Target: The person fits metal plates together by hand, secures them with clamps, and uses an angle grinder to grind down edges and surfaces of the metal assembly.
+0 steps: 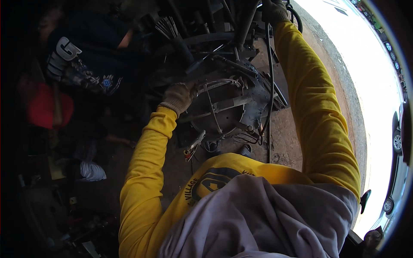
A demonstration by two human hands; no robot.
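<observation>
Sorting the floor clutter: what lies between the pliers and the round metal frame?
Head view: only bare dirt floor between the pliers and the round metal frame.

floor: bare brown dirt ground (297,133)
on it, middle: round metal frame (223,107)
on it, near the frame: small tool with red handles (192,148)
on it, left: white bag (91,171)
</observation>
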